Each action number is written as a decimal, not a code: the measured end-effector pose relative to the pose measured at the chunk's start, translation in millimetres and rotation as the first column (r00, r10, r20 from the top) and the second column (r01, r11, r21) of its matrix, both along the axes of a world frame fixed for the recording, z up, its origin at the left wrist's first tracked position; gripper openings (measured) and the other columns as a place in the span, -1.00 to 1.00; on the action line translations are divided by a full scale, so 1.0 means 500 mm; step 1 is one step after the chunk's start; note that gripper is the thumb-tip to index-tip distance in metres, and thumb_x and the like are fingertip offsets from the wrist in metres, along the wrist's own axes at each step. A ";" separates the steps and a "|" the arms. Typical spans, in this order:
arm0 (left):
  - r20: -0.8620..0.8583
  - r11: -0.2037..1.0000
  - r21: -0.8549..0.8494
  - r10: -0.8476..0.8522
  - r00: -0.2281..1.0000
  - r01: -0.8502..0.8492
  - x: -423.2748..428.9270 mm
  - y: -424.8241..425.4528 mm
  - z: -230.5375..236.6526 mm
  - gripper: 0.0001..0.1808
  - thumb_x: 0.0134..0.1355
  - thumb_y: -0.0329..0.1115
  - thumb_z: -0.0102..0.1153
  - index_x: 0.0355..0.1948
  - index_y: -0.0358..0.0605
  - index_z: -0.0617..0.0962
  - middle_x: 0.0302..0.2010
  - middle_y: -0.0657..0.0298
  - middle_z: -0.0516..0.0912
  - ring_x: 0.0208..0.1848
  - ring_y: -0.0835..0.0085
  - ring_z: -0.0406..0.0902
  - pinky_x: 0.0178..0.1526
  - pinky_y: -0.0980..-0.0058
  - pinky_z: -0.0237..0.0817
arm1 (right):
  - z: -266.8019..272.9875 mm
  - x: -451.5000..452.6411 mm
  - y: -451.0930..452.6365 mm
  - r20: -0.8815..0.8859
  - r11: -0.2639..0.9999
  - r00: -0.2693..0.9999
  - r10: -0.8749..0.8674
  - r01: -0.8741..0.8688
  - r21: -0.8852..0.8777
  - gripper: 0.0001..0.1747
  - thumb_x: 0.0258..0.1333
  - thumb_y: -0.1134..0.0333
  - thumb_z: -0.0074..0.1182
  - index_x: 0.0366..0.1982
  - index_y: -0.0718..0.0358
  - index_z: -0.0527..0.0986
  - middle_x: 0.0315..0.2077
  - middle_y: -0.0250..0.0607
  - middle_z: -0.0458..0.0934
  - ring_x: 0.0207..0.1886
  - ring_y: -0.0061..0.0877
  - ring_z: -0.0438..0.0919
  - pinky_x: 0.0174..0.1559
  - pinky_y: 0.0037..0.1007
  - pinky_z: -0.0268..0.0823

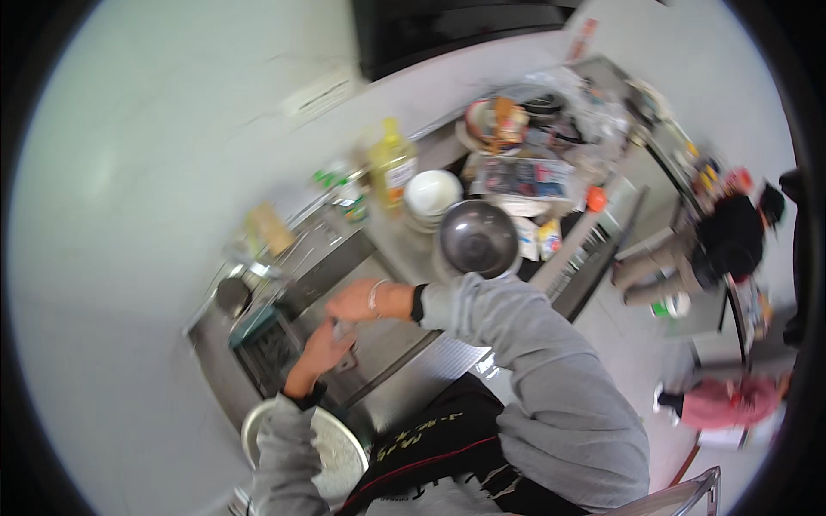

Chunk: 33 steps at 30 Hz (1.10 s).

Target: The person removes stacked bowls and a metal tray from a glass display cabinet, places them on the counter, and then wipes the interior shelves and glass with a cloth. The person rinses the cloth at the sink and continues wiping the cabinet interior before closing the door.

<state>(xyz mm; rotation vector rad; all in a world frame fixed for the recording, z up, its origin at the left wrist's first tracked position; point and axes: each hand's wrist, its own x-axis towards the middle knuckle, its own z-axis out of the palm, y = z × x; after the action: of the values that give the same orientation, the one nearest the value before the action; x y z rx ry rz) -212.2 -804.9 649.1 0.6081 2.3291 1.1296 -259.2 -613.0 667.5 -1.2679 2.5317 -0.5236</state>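
Over the stainless steel sink basin, my left hand and my right hand meet, their fingers close together. Something small and pale, perhaps water or cloth, shows between them; blur hides what it is and how the fingers are bent. A bracelet circles my right wrist. At the sink's left side, a teal plastic basket lies near my left hand. Below my left forearm stands a large round basin with pale contents. A metal bowl rests on the counter above my right sleeve.
White bowls, a yellow bottle of liquid and a green-and-white bottle stand along the wall. A sponge sits behind the sink. Packages and plastic bags crowd the far counter. Two other people are at the right.
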 end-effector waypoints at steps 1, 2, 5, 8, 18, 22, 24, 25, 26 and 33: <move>-0.302 0.961 -0.272 -0.031 0.953 -0.055 0.004 0.004 0.003 -0.51 0.15 -0.10 0.19 0.00 -0.12 0.38 -0.31 0.02 0.61 -0.32 0.12 0.61 -0.31 0.23 0.39 | 0.000 0.004 -0.010 0.071 0.998 0.997 -0.037 0.040 -0.054 -0.76 0.04 0.32 0.04 -0.22 0.20 0.53 -0.34 -0.03 0.63 -0.21 -0.15 0.61 -0.19 -0.17 0.45; -0.333 0.934 -0.347 -0.034 0.942 -0.089 0.010 0.005 0.008 -0.52 0.12 -0.13 0.19 0.00 -0.11 0.39 -0.29 -0.02 0.61 -0.28 0.05 0.60 -0.29 0.19 0.39 | -0.002 0.002 -0.015 0.086 0.999 0.996 -0.005 0.009 -0.041 -0.73 -0.01 0.35 0.09 -0.20 0.18 0.54 -0.32 -0.01 0.63 -0.22 -0.13 0.61 -0.18 -0.18 0.45; -0.450 0.876 -0.450 -0.054 0.891 -0.174 0.019 0.010 0.028 -0.63 0.14 -0.23 0.14 -0.05 -0.08 0.42 -0.28 0.05 0.62 -0.31 0.00 0.59 -0.33 0.08 0.35 | -0.005 -0.020 -0.037 0.141 0.978 0.989 0.040 -0.068 0.195 -0.61 -0.14 0.38 0.24 -0.14 0.17 0.54 -0.31 -0.07 0.65 -0.28 -0.27 0.64 -0.18 -0.29 0.45; -0.604 0.848 -0.497 -0.186 0.775 -0.184 0.023 0.006 0.048 -0.68 0.09 -0.31 0.12 -0.10 -0.03 0.45 -0.26 0.15 0.59 -0.31 0.09 0.59 -0.28 0.14 0.36 | -0.004 -0.035 -0.033 0.684 0.990 0.724 -0.085 -0.015 0.139 -0.56 -0.08 0.25 0.32 -0.11 0.20 0.51 -0.35 -0.22 0.65 -0.27 -0.46 0.63 -0.21 -0.32 0.46; 0.101 0.657 0.401 0.660 0.744 -0.638 0.063 -0.030 0.043 -0.58 0.20 -0.08 0.05 0.04 0.01 0.46 -0.10 0.23 0.52 -0.15 0.19 0.55 -0.09 0.12 0.41 | 0.042 0.018 -0.038 0.360 0.964 0.929 -0.079 0.164 -0.210 -0.56 -0.12 0.28 0.28 -0.14 0.25 0.47 -0.31 -0.19 0.53 -0.22 -0.29 0.53 -0.16 -0.34 0.37; 0.838 0.410 0.546 -0.277 0.471 -0.730 0.090 -0.017 0.052 -0.13 0.24 0.44 -0.31 0.26 -0.08 0.30 0.23 -0.08 0.34 -0.01 -0.02 0.54 0.00 -0.19 0.37 | 0.085 0.040 -0.058 -0.283 0.863 0.957 -0.058 -0.094 -0.497 -0.79 -0.18 0.33 0.20 -0.38 0.08 0.49 -0.40 -0.22 0.37 -0.31 -0.24 0.46 -0.25 -0.28 0.34; 0.686 0.275 0.650 -0.614 0.391 -0.708 0.111 -0.003 0.071 -0.14 0.24 0.42 -0.26 0.31 -0.06 0.24 0.24 -0.15 0.32 0.04 -0.03 0.52 -0.04 -0.21 0.38 | 0.115 0.041 -0.060 -0.528 0.833 0.849 0.004 -0.295 -0.468 -0.85 -0.15 0.33 0.14 -0.42 0.08 0.47 -0.43 -0.25 0.34 -0.35 -0.30 0.45 -0.31 -0.31 0.34; 0.639 0.229 0.634 -0.693 0.333 -0.739 0.120 0.003 0.082 -0.13 0.23 0.40 -0.23 0.33 -0.04 0.22 0.25 -0.19 0.31 0.06 -0.03 0.51 -0.05 -0.21 0.38 | 0.130 0.041 -0.059 -0.613 0.818 0.789 0.042 -0.380 -0.432 -0.87 -0.15 0.34 0.12 -0.43 0.07 0.46 -0.46 -0.26 0.32 -0.37 -0.33 0.45 -0.36 -0.34 0.34; 0.618 0.175 0.632 -0.701 0.355 -0.755 0.134 0.006 0.096 -0.32 0.31 0.23 -0.10 0.23 -0.06 0.31 0.03 -0.09 0.49 -0.20 0.20 0.61 -0.29 0.18 0.52 | 0.144 0.039 -0.057 -0.684 0.813 0.725 0.079 -0.443 -0.377 -0.89 -0.14 0.34 0.09 -0.44 0.07 0.45 -0.48 -0.27 0.31 -0.39 -0.37 0.44 -0.40 -0.37 0.33; 0.811 0.619 0.534 -0.184 0.555 -0.576 0.137 -0.014 0.147 -0.74 0.31 -0.17 0.10 -0.10 -0.07 0.45 -0.50 0.39 0.34 -0.67 0.73 0.15 -0.73 0.77 -0.07 | 0.161 0.037 -0.034 -0.714 0.896 0.660 0.231 -0.430 -0.107 -0.87 -0.07 0.29 0.06 -0.43 0.12 0.40 -0.59 -0.24 0.36 -0.60 -0.37 0.51 -0.55 -0.40 0.39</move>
<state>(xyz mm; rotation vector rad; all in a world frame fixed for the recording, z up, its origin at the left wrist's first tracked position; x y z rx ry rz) -143.9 -812.0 722.7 -0.0562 1.0172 2.0157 -240.7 -630.0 748.2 -2.3616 2.7009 -0.3516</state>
